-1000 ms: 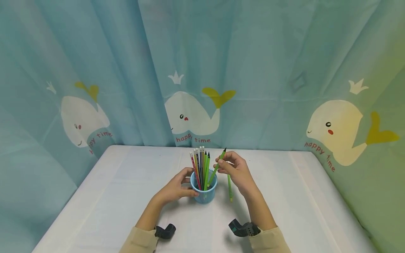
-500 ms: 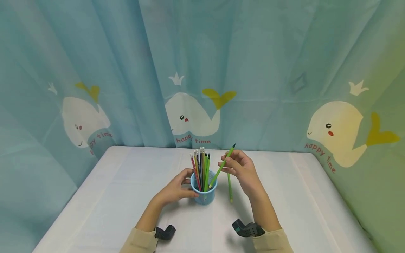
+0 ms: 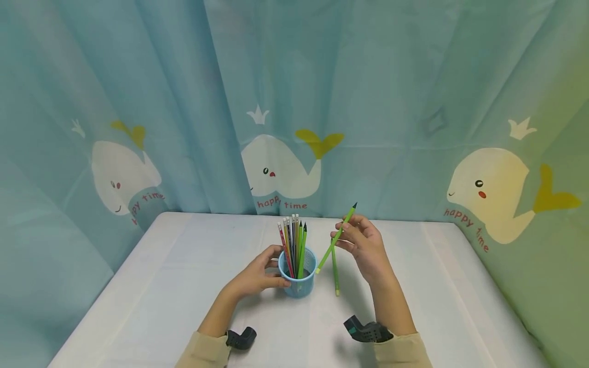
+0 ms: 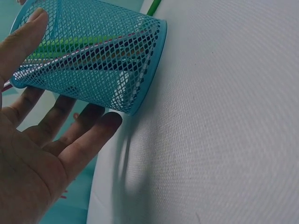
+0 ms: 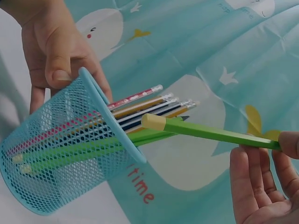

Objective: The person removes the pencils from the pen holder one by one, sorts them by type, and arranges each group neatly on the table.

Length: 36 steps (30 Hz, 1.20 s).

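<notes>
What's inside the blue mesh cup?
A red pencil, two green pencils and several other white-ended pencils. Those in front partly cover the others, so I can't count all.

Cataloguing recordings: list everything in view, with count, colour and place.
Table: one, white, centre foreground
Whale-print curtain: count unclear, teal, behind table
Mesh pencil cup: one, light blue, on table
Eraser-up pencils: several, mixed colours, in cup
Tip-up pencils: two, green, in cup
Loose pencil: one, green, right of cup
Held pencil: one, green, near cup rim
Wrist cameras: two, black, on wrists
Sleeves: two, beige, on forearms
Left hand: one, fingers holding cup
Right hand: one, fingers pinching held pencil
</notes>
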Each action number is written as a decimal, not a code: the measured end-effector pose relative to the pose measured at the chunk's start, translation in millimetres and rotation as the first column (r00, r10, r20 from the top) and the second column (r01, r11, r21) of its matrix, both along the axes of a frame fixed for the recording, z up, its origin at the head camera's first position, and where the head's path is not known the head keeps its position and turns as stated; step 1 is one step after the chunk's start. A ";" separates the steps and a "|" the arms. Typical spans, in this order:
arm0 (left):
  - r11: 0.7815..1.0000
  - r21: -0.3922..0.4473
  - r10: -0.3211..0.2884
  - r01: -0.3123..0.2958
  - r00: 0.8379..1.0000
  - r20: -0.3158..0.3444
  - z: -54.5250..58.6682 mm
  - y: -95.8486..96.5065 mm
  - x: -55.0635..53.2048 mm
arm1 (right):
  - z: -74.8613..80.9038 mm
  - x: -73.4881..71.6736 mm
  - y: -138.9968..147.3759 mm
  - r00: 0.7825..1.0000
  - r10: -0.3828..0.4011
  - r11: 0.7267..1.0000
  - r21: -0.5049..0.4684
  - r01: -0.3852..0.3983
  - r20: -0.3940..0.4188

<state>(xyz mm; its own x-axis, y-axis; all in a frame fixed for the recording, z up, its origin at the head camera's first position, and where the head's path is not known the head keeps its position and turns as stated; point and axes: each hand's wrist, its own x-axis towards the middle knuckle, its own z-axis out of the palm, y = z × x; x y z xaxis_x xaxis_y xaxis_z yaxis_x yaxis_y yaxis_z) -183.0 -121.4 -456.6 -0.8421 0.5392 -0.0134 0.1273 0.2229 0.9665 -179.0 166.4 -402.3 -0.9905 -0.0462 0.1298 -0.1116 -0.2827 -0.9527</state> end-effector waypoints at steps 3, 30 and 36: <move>1.000 -0.003 -0.005 0.005 1.000 -0.006 -0.2 0.4 -0.5 | -0.6 0.0 3.8 1.000 0.003 1.000 -0.011 -0.004 -0.003; 1.000 0.016 -0.006 0.006 1.000 0.010 -0.8 -0.9 -1.1 | -36.5 -19.4 25.4 0.981 -0.113 0.957 0.281 0.064 0.160; 1.000 0.012 -0.005 0.004 1.000 0.014 -0.1 -0.3 -1.2 | -47.2 -22.1 27.2 0.973 -0.131 0.934 0.353 0.057 0.190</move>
